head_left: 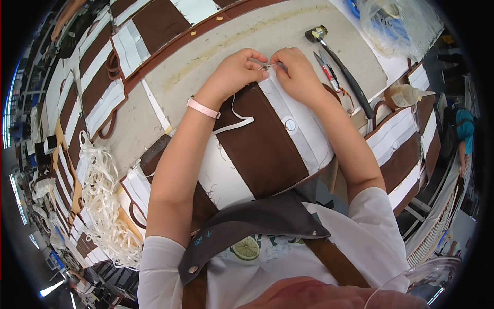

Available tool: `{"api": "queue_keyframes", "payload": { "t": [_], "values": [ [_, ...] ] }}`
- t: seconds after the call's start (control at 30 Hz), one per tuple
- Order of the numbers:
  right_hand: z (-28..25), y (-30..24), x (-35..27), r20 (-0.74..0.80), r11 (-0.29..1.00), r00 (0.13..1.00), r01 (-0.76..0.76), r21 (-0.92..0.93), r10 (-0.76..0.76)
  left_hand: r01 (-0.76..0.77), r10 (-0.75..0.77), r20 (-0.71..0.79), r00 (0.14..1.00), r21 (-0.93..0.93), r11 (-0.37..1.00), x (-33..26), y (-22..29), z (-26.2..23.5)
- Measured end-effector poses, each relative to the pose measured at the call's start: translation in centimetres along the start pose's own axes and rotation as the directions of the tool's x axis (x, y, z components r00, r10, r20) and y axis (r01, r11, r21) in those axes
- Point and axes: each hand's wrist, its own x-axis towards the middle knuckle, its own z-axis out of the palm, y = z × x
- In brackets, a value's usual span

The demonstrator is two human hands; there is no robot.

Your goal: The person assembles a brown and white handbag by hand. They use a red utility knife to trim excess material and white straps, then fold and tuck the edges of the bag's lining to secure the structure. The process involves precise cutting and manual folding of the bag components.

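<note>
A brown-and-white panel (263,147) lies between the forearms; at its far edge, the left hand (241,72) and right hand (297,76) pinch a thin strip (277,65). Beyond lie the grey tabletop (206,69) and a hammer (355,86); farther right stands a person (464,127) in teal.

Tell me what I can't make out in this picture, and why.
All in the head view:
Pinched ends of the thin strip: hidden by the fingers of the left hand and right hand.
Part of the brown-and-white panel: covered by the left forearm.
Contents of the clear plastic bag: obscured by wrinkled plastic.
Work of the person in teal: too small, near the dark rim.
</note>
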Motion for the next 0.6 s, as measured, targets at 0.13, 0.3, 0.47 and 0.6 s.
{"api": "queue_keyframes", "payload": {
  "t": [0.13,0.3,0.47,0.6],
  "values": [
    [0.3,-0.1,0.1,-0.012,0.992,1.000,0.022,-0.122,-0.024,-0.055,0.097,-0.112,0.989,0.331,0.942,0.4,-0.3,1.2],
    [-0.7,-1.5,-0.4,-0.052,0.952,0.990,0.111,-0.285,-0.132,0.025,0.199,-0.301,0.933,0.605,0.796,-1.2,-0.1,1.5],
    [-0.5,-4.6,-3.2,0.208,0.927,0.967,0.207,-0.313,-0.146,-0.020,0.281,-0.370,0.886,0.574,0.818,-4.2,-3.2,-2.5],
    [-0.4,-4.4,-3.5,0.226,0.891,0.965,0.215,-0.401,-0.131,0.001,0.320,-0.383,0.867,0.642,0.767,-11.1,-4.9,-6.0]
  ]
}}
